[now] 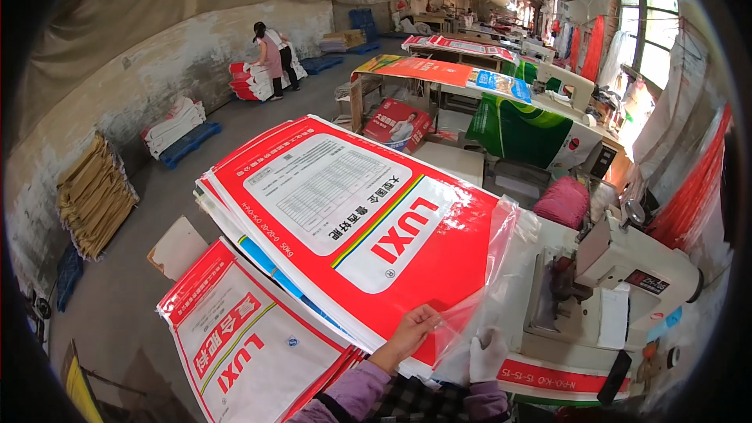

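A large red and white woven sack (439, 290) lies flat on top of a stack across the table. Clear plastic film (468, 317) sticks out of its near right end. My left hand (413, 330), bare, pinches the film's edge at the sack's near corner. Just to the right, my right hand (487, 354) wears a white glove, its fingers closed on the same film. A beige sewing machine (638, 254) stands right of my hands. Below it lies a red and white printed strip (540, 377) along the near table edge.
A second pile of white and red sacks (258, 337) sits lower left. Pink twine (562, 202) lies behind the machine. Further tables carry sacks, including a green one (517, 129). A person (270, 59) bends over sacks at the far left, near blue pallets (190, 145).
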The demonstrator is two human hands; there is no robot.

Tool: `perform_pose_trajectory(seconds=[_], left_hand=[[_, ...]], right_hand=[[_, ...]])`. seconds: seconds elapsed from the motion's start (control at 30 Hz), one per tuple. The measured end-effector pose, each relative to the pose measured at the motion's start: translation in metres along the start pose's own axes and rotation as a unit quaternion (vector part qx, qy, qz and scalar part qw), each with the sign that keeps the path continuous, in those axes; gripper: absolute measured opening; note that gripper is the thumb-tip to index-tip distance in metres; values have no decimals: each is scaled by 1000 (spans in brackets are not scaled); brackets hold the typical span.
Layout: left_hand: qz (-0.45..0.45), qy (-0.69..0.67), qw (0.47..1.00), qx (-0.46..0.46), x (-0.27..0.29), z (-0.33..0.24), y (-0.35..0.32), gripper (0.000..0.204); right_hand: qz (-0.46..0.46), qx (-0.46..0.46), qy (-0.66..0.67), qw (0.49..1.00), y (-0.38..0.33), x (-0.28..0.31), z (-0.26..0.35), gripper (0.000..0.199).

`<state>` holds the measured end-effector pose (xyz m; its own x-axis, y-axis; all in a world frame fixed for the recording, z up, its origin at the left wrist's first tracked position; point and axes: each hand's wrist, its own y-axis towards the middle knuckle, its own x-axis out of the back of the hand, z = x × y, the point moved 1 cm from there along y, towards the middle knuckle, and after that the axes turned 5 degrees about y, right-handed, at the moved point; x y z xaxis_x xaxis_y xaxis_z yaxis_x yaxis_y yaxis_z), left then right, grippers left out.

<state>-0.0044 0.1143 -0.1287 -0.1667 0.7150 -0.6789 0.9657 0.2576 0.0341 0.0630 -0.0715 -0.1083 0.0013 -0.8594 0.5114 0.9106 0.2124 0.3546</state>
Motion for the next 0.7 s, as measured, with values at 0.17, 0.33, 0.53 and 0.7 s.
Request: perform_pose_trajectory(seconds=[0.17, 0.33, 0.53, 0.7], left_hand=[[-52, 108, 992, -22, -5, 4, -6, 2], [-20, 229, 973, 10, -62, -11, -9, 6], [64, 254, 965, 16, -81, -26, 3, 18], [-49, 591, 804, -46, -53, -21, 8, 45]], right_hand=[[9, 91, 184, 979, -1, 18, 49, 59], [224, -55, 281, 932, -4, 13, 52, 55], [94, -121, 229, 961, -7, 14, 67, 22], [68, -55, 337, 938, -1, -4, 69, 16]])
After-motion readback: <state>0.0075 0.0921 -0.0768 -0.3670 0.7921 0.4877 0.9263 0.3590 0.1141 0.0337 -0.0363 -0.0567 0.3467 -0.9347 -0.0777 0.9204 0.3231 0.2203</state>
